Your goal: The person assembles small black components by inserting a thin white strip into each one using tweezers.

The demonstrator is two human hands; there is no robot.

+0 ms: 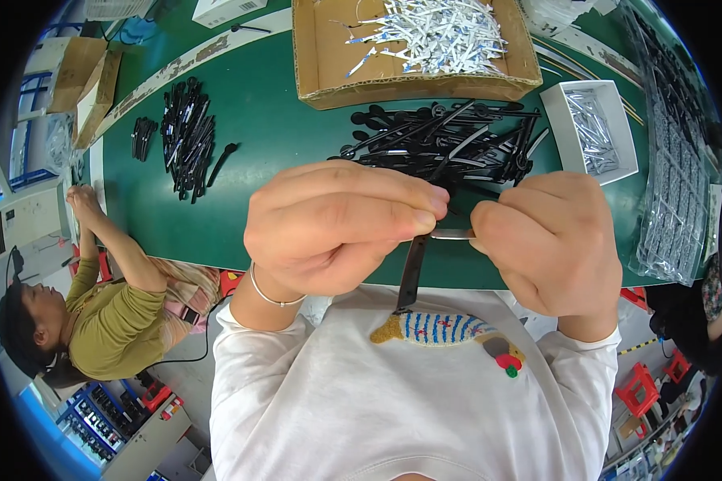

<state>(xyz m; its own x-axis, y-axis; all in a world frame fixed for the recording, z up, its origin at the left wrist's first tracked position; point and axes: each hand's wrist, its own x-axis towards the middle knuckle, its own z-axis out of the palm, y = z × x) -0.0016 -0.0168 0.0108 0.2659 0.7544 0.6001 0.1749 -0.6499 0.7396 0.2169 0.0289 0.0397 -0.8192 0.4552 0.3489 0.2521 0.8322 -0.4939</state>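
Note:
Close in front of my chest, my left hand pinches a flat black strip-shaped part between thumb and fingertips. The part hangs down from them, and its upper end is hidden by the fingers. My right hand is closed round a thin silver metal strip, which reaches across to the black part at my left fingertips. Whether the strip enters the part or only touches it, I cannot tell. Just beyond both hands lies a loose heap of black parts, some with round ends.
Beyond the heap stands a cardboard box of white and blue slips. A white box at right holds silver strips. Sorted black parts lie left on the green table. Clear plastic trays line the right edge. A person sits at left.

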